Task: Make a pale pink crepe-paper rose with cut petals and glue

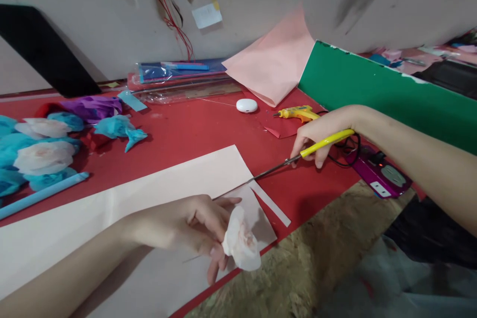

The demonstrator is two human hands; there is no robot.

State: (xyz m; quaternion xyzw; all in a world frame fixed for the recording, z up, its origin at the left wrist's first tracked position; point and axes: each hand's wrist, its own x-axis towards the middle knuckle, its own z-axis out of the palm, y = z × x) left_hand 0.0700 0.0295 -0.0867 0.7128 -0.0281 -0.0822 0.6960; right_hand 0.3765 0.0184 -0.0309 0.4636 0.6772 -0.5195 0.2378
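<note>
Between the fingers of my left hand (201, 226) is a pale pink and white paper flower (242, 243), and a thin stem shows behind the fingers. This hand rests over a large pale sheet of paper (149, 186). My right hand (320, 131) grips a pair of yellow-handled scissors (326, 143), seen nearly edge-on. Its blades reach left over the end of the sheet, close to a narrow paper strip (274, 208). Whether the blades are apart, I cannot tell.
Blue, white, purple and red paper flowers (46, 156) lie at the left, beside a light blue roll (44, 194). Behind the right hand are a yellow glue gun (298, 113) and a white oval case (246, 105). A purple power strip (380, 171) and green board (383, 94) stand right.
</note>
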